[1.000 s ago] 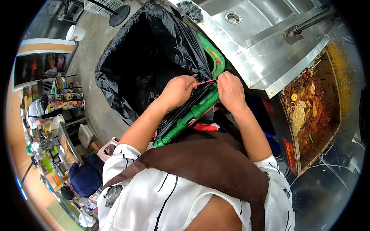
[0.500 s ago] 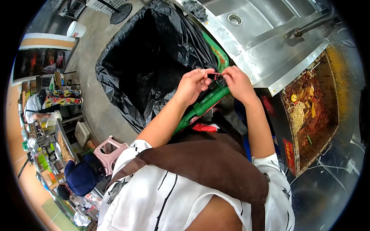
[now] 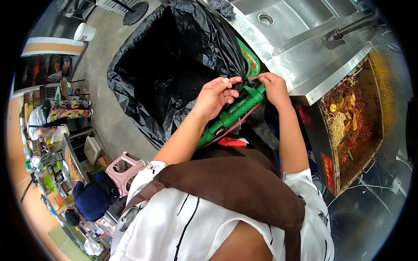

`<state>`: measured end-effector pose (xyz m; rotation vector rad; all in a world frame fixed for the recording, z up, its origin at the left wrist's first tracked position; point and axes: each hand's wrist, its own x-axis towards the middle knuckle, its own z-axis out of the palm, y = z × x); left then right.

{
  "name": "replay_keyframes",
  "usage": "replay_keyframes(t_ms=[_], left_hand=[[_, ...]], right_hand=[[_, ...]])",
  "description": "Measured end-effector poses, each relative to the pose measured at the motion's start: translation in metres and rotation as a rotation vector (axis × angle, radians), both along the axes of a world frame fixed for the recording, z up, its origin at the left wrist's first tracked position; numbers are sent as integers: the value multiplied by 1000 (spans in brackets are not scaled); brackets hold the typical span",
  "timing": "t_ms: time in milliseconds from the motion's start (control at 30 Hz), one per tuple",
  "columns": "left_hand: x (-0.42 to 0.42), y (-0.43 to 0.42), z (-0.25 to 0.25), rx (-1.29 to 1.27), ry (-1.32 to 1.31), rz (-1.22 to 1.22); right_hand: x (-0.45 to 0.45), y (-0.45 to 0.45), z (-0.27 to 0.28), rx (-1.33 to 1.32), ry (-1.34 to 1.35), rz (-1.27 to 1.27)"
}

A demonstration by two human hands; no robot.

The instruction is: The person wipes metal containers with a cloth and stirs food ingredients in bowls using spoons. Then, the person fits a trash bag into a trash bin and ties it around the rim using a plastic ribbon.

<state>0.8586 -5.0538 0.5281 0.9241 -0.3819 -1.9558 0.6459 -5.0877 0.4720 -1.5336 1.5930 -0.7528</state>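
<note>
A black garbage bag (image 3: pixel 130 82) lines a large green bin (image 3: pixel 237 109), its mouth wide open. At the bin's handle corner the bag's edge is gathered into a bunch, and a thin red string (image 3: pixel 257 78) runs across it. My left hand (image 3: pixel 214 99) pinches one end of the string between thumb and forefinger, the other fingers loosely curled. Beyond the bunch, my right hand (image 3: pixel 275 89) pinches the other end, so the string is pulled taut between them. Along the bin's near side hangs a pinkish-red strip (image 3: pixel 237 124).
A steel sink (image 3: pixel 300 30) adjoins the bin, with a dark scrubber (image 3: pixel 222 8) on its edge. At right stands a box of food scraps (image 3: pixel 348 117). A pink stool (image 3: pixel 125 172) is at left, near a person in dark blue (image 3: pixel 93 198). Farther off is another person (image 3: pixel 43 119).
My hands have moved apart, drawing the string taut across the bunched bag. My right hand has shifted slightly right, and more of the green handle shows.
</note>
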Motion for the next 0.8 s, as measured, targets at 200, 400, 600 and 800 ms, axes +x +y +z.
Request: replay_keyframes(t_ms=[200, 400, 600, 800], left_hand=[[-12, 5, -17, -49, -10, 25], [-11, 5, -9, -24, -96, 36], [-14, 0, -10, 41, -147, 62], [-19, 1, -12, -58, -561, -149]], right_hand=[[-8, 18, -21, 112, -222, -125], [-2, 27, -14, 42, -144, -208], [-10, 44, -34, -50, -92, -207], [-5, 66, -50, 82, -358, -387]])
